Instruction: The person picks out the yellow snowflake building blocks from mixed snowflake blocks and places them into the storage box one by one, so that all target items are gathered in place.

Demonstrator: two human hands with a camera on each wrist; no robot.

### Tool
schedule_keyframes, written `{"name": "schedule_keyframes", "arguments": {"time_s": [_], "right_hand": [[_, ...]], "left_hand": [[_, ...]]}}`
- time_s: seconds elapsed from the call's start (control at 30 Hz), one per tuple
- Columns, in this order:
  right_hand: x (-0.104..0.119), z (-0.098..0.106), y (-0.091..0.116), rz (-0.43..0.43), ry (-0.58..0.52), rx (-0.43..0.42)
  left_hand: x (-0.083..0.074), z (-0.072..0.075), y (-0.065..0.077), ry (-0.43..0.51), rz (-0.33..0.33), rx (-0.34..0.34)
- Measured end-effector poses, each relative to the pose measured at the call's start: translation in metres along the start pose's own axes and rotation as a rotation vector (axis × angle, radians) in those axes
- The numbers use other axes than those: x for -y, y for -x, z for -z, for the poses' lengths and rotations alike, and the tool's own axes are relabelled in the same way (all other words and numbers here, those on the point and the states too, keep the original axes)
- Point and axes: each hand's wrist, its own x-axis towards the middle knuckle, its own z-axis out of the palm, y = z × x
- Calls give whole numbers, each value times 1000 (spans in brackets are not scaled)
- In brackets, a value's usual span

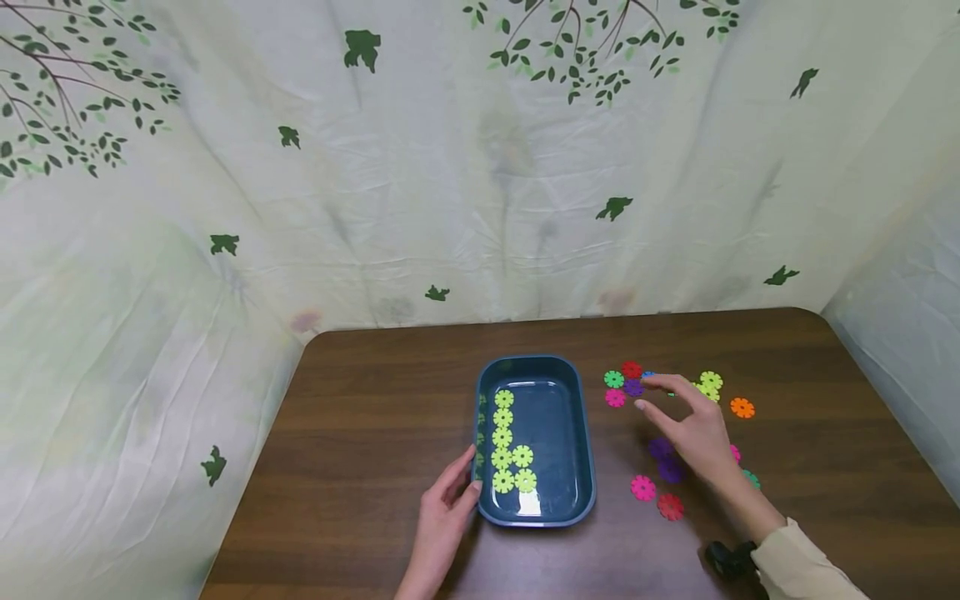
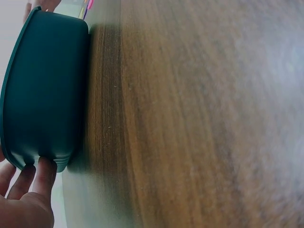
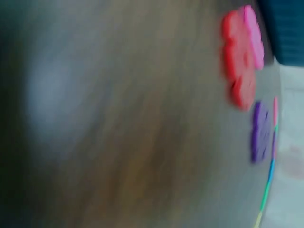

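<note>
A dark blue tray (image 1: 587, 450) lies on the table, with several yellow-green flower-shaped discs (image 1: 502, 437) along its left side. My left hand (image 1: 442, 517) holds the tray's left rim near the front corner; in the left wrist view its fingers (image 2: 45, 178) meet the outer wall. My right hand (image 1: 701, 433) hovers over the discs at the right, thumb and index finger apart, nothing visible between them. Near its fingertips lie a purple disc (image 1: 633, 387) and a partly hidden blue disc (image 1: 648, 375). The hand hides part of the group.
Further loose discs lie around the right hand: green (image 1: 613, 379), red (image 1: 632, 369), yellow-green (image 1: 711, 380), orange (image 1: 742, 407), pink (image 1: 642, 488) and red (image 1: 671, 507). A black wrist device (image 1: 729, 560) sits by the right sleeve. A leaf-printed cloth (image 1: 510, 250) hangs behind the brown table (image 1: 375, 433).
</note>
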Motion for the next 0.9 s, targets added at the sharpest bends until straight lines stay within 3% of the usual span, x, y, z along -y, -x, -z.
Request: {"name": "schedule_keyframes", "arguments": {"time_s": [0.17,0.47,0.7,0.9], "right_hand": [[-1,16,3,-107,44,-22],[-54,42,12,-159,115,-57],[-71,60,11,-185,231,18],[-76,74,4,-223,314,138]], "left_hand": [[0,0,0,-10,4,-6],[-1,-1,-1,-8,30,-3],[-1,-1,-3,-5,68,2],[-2,0,-1,-5,44,9]]}}
